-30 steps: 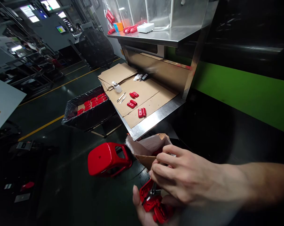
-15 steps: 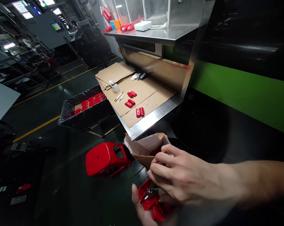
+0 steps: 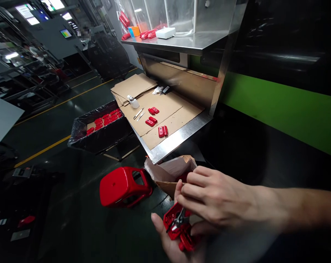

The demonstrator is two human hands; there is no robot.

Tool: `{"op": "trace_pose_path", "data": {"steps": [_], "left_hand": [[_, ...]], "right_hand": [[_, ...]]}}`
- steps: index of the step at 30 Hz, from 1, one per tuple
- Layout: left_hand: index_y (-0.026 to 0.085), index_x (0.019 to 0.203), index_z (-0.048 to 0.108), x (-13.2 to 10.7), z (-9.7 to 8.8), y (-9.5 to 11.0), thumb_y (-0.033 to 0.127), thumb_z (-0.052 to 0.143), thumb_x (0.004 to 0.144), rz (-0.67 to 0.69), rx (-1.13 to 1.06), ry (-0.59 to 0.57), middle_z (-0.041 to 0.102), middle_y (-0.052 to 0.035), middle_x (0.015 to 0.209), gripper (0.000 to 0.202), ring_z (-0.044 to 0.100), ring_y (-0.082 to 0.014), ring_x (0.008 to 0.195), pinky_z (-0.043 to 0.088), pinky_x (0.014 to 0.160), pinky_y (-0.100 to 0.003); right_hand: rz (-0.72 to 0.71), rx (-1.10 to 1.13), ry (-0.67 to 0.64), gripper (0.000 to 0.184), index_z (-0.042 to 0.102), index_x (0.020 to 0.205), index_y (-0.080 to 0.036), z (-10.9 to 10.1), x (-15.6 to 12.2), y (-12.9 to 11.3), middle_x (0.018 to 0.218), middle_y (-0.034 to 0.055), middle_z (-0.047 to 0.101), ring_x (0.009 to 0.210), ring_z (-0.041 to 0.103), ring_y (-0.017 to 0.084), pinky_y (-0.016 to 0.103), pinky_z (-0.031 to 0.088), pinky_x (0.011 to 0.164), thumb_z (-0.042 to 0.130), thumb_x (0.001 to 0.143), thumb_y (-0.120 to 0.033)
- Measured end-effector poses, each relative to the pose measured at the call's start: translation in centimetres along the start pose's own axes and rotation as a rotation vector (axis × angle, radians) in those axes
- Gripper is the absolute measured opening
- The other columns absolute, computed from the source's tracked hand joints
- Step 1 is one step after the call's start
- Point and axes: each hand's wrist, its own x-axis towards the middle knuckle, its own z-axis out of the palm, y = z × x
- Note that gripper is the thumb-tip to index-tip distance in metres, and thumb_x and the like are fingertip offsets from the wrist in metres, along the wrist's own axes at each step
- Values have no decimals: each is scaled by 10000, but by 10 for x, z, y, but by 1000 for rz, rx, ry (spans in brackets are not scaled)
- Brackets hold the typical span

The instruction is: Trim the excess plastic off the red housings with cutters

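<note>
— What is in your hands?

— My left hand [image 3: 172,243] is open, palm up, low at the bottom. A red plastic part [image 3: 179,228] lies on it, with more red bits under it. My right hand [image 3: 212,199] is over it. Those fingers [image 3: 194,190] are curled shut on a small dark metal tool [image 3: 178,221]. I think it is little cutters, but I cannot tell for sure. Its tip touches the red part.

— What is near you?

— A brown paper bag [image 3: 169,171] sits just behind my hands. A red stool [image 3: 123,186] lies on the floor to the left. Up on the steel table [image 3: 173,142], more red parts [image 3: 162,130] rest on cardboard [image 3: 165,106]. A black bin [image 3: 99,137] beside it holds many red parts too.
</note>
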Motion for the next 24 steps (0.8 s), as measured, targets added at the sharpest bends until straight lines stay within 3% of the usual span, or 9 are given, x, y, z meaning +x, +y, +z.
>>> {"op": "trace_pose_path", "data": {"steps": [2, 4, 6, 9, 11, 14, 19, 21, 24], "left_hand": [[222, 1057, 806, 3, 1, -4, 741, 487, 908, 43, 45, 71, 784, -130, 1025, 626, 734, -279, 987, 582, 960, -402], [242, 1224, 745, 5, 5, -9, 802, 496, 857, 86, 55, 195, 724, -151, 1246, 714, 670, -324, 1167, 529, 1050, -454], [257, 1352, 658, 5, 8, -15, 820, 551, 809, 126, 98, 272, 717, -150, 1241, 790, 665, -291, 1149, 523, 1036, -398], [295, 1444, 557, 3, 9, -21, 891, 528, 755, 160, 202, 276, 754, -164, 1095, 912, 696, -255, 1017, 529, 978, -353], [335, 1479, 500, 3, 9, -23, 932, 488, 728, 168, 237, 275, 752, -178, 1127, 959, 692, -274, 1048, 513, 1008, -392], [351, 1437, 551, 5, 14, -26, 892, 652, 655, 199, 280, 317, 751, -152, 1146, 956, 693, -266, 1022, 529, 971, -366], [336, 1267, 706, 10, 26, -30, 771, 826, 584, 311, 352, 357, 755, -41, 913, 819, 649, -149, 745, 555, 821, -243], [345, 1270, 706, 10, 26, -33, 757, 812, 626, 332, 347, 339, 758, -38, 949, 771, 666, -159, 836, 545, 865, -233], [362, 1328, 659, 10, 19, -36, 785, 733, 699, 320, 349, 300, 748, -70, 1152, 762, 665, -220, 1076, 519, 996, -304]], "right_hand": [[142, 145, 23, 476, 628, 1104, -125, -2, -3, -5, 1040, 111, 646, 903, 518, 229, 396, 445, 801, 561, 977, -579], [265, 374, 93, 478, 608, 1085, -133, 0, -5, -14, 1039, 118, 634, 913, 535, 221, 367, 479, 808, 634, 933, -584], [348, 614, 149, 356, 593, 1020, -147, 7, -6, -24, 989, 101, 639, 876, 564, 205, 331, 502, 777, 659, 930, -486], [461, 829, 175, 111, 568, 925, -175, 19, -6, -36, 871, 64, 660, 766, 598, 183, 306, 504, 701, 594, 872, -269], [523, 889, 185, 84, 544, 876, -193, 24, -6, -38, 828, 50, 668, 687, 579, 164, 286, 474, 632, 579, 805, -221], [573, 971, 174, 123, 529, 859, -205, 28, -7, -39, 845, 48, 688, 675, 575, 152, 268, 451, 610, 620, 780, -231], [623, 1048, 232, 119, 501, 833, -213, 33, -5, -45, 819, 44, 666, 668, 561, 150, 271, 443, 601, 595, 767, -247], [653, 1081, 261, 140, 479, 817, -218, 33, -2, -48, 769, 17, 639, 633, 531, 128, 255, 426, 584, 608, 796, -267], [676, 1059, 290, 177, 478, 813, -216, 32, 1, -49, 707, -11, 600, 607, 516, 113, 245, 407, 583, 634, 837, -296]]}}
